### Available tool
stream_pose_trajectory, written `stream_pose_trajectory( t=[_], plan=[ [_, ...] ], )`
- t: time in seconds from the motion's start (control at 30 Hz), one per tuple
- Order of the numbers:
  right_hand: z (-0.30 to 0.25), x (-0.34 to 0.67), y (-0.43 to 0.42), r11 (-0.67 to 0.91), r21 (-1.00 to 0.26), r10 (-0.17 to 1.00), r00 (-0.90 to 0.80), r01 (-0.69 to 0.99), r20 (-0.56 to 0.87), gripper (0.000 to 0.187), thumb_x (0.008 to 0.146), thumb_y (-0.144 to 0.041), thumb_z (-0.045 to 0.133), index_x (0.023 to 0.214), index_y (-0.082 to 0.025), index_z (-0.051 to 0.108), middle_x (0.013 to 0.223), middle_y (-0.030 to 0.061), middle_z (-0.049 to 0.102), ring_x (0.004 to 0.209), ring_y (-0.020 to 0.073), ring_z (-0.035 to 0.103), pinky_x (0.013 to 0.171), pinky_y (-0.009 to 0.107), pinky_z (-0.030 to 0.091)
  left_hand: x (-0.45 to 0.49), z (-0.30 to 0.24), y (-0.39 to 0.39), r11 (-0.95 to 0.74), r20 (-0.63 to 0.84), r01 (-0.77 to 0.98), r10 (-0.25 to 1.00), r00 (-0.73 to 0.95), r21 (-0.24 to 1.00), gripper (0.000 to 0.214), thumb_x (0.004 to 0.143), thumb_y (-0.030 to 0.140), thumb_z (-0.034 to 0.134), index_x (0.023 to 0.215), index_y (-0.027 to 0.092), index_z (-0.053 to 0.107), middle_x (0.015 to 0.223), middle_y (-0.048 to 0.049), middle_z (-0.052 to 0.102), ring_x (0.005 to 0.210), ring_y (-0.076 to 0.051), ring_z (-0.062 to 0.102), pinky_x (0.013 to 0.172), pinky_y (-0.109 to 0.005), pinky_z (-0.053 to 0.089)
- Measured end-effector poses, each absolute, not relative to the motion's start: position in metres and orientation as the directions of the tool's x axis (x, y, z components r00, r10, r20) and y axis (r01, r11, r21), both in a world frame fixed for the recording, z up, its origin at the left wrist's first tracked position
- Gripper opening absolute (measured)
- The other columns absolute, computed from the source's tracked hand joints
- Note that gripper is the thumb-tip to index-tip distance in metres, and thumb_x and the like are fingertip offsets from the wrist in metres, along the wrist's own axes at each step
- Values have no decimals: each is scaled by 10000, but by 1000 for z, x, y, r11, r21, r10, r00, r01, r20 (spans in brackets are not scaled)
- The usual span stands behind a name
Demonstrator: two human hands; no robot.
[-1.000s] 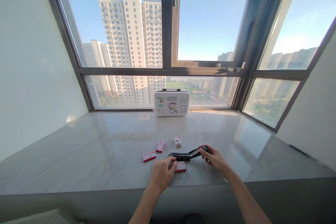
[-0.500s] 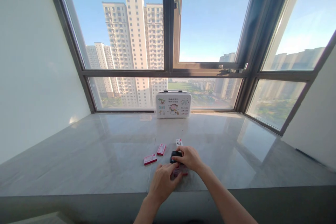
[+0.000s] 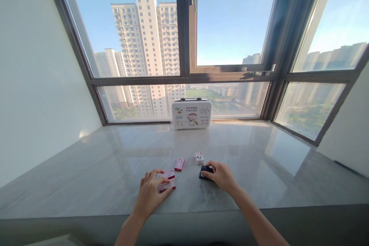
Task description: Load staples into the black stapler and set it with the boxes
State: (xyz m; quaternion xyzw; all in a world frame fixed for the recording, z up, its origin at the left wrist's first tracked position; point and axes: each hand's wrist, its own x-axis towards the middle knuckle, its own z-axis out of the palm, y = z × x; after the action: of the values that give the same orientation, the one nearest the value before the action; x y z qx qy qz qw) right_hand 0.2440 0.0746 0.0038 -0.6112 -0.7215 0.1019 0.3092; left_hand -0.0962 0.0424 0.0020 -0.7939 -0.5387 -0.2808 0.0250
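Observation:
My left hand [image 3: 150,191] is closed on a flat red-and-white box [image 3: 167,186], thumb at its near right edge. Just behind that lies a second red-and-white box [image 3: 168,174], partly covered by the fingers; whether they touch it I cannot tell. My right hand [image 3: 221,175] grips a black stapler [image 3: 206,173] on the sill, its rear hidden by the fingers. A third red-and-white box [image 3: 179,164] lies between the hands, farther back. Behind the stapler stands a small white box [image 3: 199,158] with a dark picture on it.
A white case [image 3: 192,115] with cartoon prints and a dark handle stands against the window at the back. The grey stone sill [image 3: 100,184] ends at a front edge near my forearms. A white wall [image 3: 37,84] bounds the left side.
My left hand has moved left with the flat box, bringing it beside another red-and-white box. My right hand has shifted slightly right with the stapler, away from the left hand.

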Motion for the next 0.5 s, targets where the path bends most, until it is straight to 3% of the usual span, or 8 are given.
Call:
stream_pose_trajectory(
  t=[0.27,0.37,0.43,0.5],
  plan=[
    [5,242,74,225,-519,943,-50,824,329,354,813,-590,725,985,-281,750,646,-38,605,618,151,541,582,257,252,-88,-2,98,-495,357,748,862,360,443,386,673,493,809,908,236,642,1397,-56,528,1295,-297,463,1062,-433,399],
    [6,243,73,219,-513,942,-44,830,332,350,812,-588,725,976,-279,750,643,-38,604,618,151,540,584,256,253,-80,-7,101,-510,328,698,860,392,503,538,725,485,765,1173,241,595,1467,-85,488,1338,-278,466,1091,-406,402],
    [7,243,72,214,-515,944,-40,830,328,343,813,-580,726,972,-276,749,643,-39,603,616,150,541,582,257,254,-73,-11,96,-500,316,699,866,387,512,722,795,478,700,1431,260,437,1557,-90,391,1402,-268,417,1127,-407,376],
    [8,243,70,211,-518,945,-37,829,325,335,817,-569,724,966,-270,748,640,-37,601,614,150,544,580,259,253,-66,-17,87,-467,322,744,881,347,478,844,848,479,638,1564,290,233,1615,-71,296,1444,-259,365,1147,-410,358]
  ],
)
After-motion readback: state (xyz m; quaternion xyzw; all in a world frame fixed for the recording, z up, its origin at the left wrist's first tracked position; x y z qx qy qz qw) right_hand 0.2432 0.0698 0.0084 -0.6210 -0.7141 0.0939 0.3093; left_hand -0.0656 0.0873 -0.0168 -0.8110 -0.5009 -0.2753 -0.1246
